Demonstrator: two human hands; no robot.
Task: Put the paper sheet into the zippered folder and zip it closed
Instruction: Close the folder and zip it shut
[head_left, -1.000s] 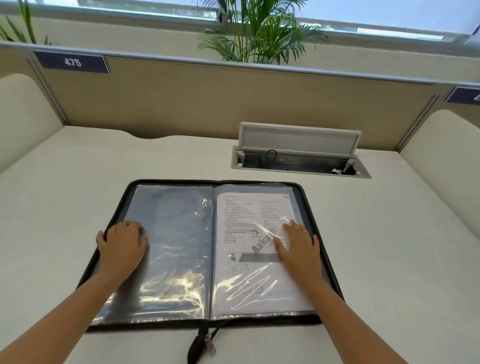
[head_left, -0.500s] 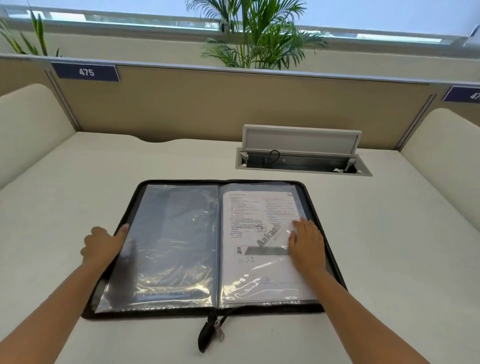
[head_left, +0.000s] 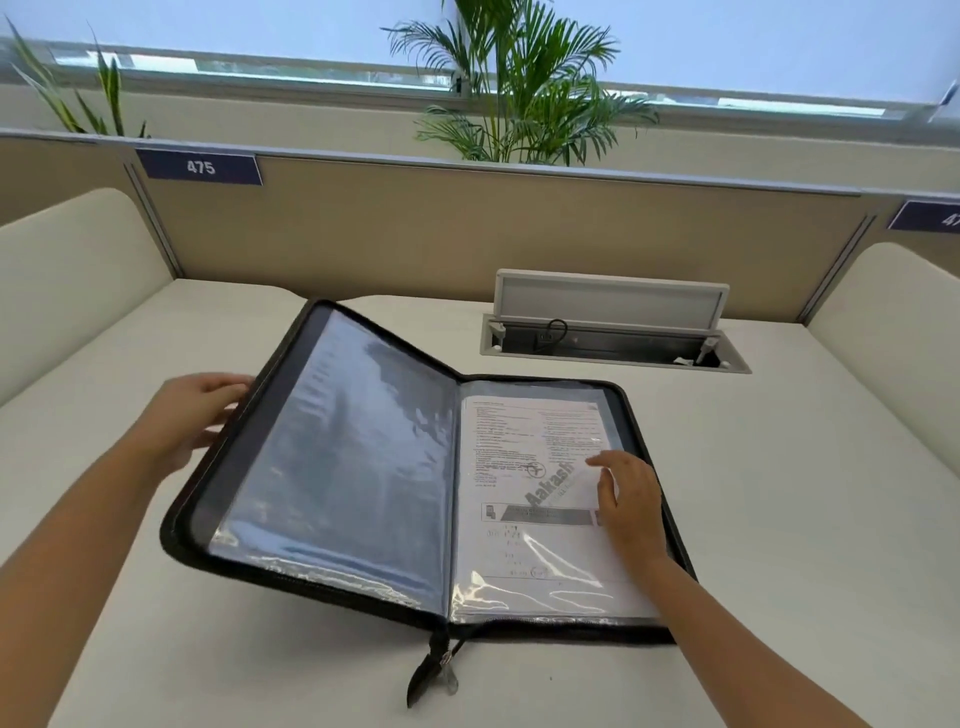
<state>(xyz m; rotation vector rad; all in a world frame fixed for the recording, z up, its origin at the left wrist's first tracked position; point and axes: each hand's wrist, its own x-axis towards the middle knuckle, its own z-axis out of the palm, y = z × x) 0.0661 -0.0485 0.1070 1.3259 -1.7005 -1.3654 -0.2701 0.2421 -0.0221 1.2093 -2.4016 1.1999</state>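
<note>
The left hand (head_left: 195, 415) grips the outer edge of the zippered folder's (head_left: 249, 452) left cover, thumb on the upper side and fingers tucked beneath, holding that half tilted up off the tabletop (head_left: 779, 519) while the spine and right half lie flat. The right hand (head_left: 626, 493) rests flat and relaxed on the right-hand page, fingers straight and slightly spread, pressing the clear plastic sleeve (head_left: 545, 587) near its outer edge. The paper sheet (head_left: 519, 452), white with small printed text, a grey diagonal watermark and a dark banner, lies inside that sleeve on the folder's right half. The raised left half carries another glossy transparent sleeve (head_left: 353, 457), wrinkled and catching bluish reflections over a dark backing. The folder is rectangular with rounded corners and a black fabric border carrying the zipper track; a black zipper pull (head_left: 428, 670) trails off the near end of the spine onto the tabletop. The tabletop is smooth and off-white, with bare surface on both sides of the folder. Behind the folder's right half, a pale rectangular cable hatch (head_left: 613, 301) stands propped open. Tan divider panels (head_left: 467, 234) bound the far edge, and rounded cream panels flank both sides.
</note>
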